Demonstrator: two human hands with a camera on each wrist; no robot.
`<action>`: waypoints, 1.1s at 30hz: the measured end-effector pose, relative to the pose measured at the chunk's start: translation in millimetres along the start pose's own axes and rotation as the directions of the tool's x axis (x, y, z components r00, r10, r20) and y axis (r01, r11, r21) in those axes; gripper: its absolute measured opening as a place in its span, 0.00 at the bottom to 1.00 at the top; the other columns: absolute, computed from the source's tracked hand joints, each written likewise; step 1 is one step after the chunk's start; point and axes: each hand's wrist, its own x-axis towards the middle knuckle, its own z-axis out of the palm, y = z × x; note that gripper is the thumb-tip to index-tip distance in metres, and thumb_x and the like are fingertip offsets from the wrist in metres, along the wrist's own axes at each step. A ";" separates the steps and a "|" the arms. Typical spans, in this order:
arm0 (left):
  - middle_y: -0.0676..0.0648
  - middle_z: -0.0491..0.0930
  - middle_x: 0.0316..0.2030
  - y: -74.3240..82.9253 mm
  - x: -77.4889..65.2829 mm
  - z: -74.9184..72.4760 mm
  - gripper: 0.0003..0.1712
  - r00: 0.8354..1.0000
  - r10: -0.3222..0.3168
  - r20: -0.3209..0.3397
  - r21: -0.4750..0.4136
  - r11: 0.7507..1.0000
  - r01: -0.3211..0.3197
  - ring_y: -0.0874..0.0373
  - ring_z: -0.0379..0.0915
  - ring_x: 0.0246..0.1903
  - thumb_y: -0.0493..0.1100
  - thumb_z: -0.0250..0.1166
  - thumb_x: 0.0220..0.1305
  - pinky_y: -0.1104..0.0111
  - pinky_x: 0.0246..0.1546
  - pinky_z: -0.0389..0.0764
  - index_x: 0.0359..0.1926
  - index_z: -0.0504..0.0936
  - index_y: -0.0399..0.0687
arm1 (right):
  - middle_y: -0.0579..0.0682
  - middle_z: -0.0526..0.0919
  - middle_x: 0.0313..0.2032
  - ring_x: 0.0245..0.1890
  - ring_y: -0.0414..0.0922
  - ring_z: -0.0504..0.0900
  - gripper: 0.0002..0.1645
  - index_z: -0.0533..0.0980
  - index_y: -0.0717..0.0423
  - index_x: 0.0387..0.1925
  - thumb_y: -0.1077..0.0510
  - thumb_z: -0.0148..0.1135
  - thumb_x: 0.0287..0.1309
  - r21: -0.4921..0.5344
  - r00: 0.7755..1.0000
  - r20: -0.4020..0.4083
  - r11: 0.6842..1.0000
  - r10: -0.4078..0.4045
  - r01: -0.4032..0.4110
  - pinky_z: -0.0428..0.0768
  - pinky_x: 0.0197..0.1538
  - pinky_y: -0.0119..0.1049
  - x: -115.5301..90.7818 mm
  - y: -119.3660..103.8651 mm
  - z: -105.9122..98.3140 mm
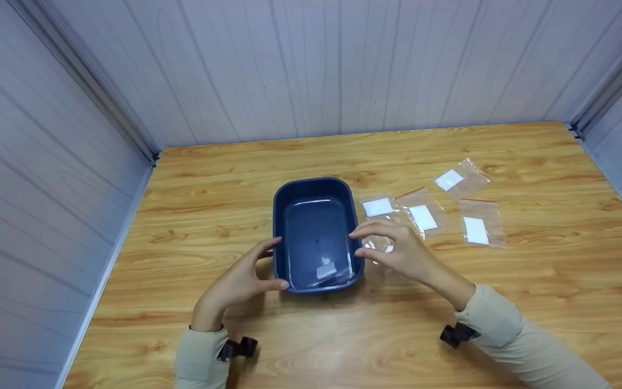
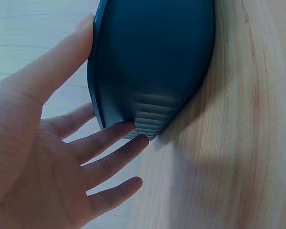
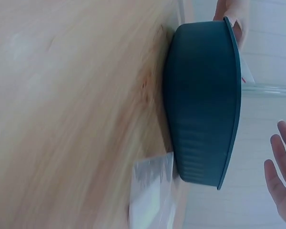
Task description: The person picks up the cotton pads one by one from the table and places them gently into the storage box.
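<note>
Left hand (image 1: 238, 281): spread, is touching bin (image 1: 316, 227), 8 o'clock | Right hand (image 1: 401, 249): spread, is partly hiding bag (image 1: 378, 245), 3 o'clock

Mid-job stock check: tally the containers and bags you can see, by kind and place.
Dark blue rectangular plastic bin: 1
Clear plastic bags with white rectangles, unobstructed on the wood-grain table: 4
Clear plastic bag partly hidden by the right hand: 1
Clear plastic bag with white rectangle, inside the bin: 1
Total visible: 7
</note>
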 end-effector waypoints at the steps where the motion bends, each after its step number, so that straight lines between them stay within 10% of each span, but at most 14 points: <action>1: 0.42 0.60 0.72 -0.3 0.1 0.1 0.53 1.000 0.001 0.002 -0.001 1.000 -0.001 0.42 0.55 0.70 0.52 0.78 0.52 0.40 0.68 0.54 0.75 0.60 0.54 | 0.47 0.86 0.45 0.50 0.49 0.82 0.17 0.84 0.55 0.46 0.62 0.75 0.52 -0.009 1.000 -0.002 1.000 0.005 -0.005 0.75 0.59 0.35 -0.9 0.7 -1.8; 19: 0.42 0.60 0.72 -0.2 0.9 0.0 0.53 1.000 -0.011 0.006 -0.013 1.000 0.011 0.42 0.55 0.71 0.50 0.78 0.51 0.42 0.69 0.53 0.75 0.60 0.55 | 0.60 0.86 0.42 0.42 0.51 0.81 0.15 0.82 0.68 0.43 0.75 0.69 0.52 0.021 0.991 -0.010 0.991 0.133 -0.133 0.80 0.47 0.38 -8.7 -24.0 -27.0; 33: 0.41 0.59 0.72 -0.6 0.8 -0.7 0.54 0.999 0.031 0.014 -0.017 0.999 -0.031 0.42 0.55 0.71 0.49 0.78 0.52 0.43 0.69 0.54 0.75 0.59 0.50 | 0.53 0.86 0.43 0.43 0.47 0.82 0.16 0.84 0.59 0.47 0.67 0.71 0.54 -0.039 0.968 0.014 0.968 0.249 -0.248 0.80 0.45 0.41 -41.1 31.1 -36.2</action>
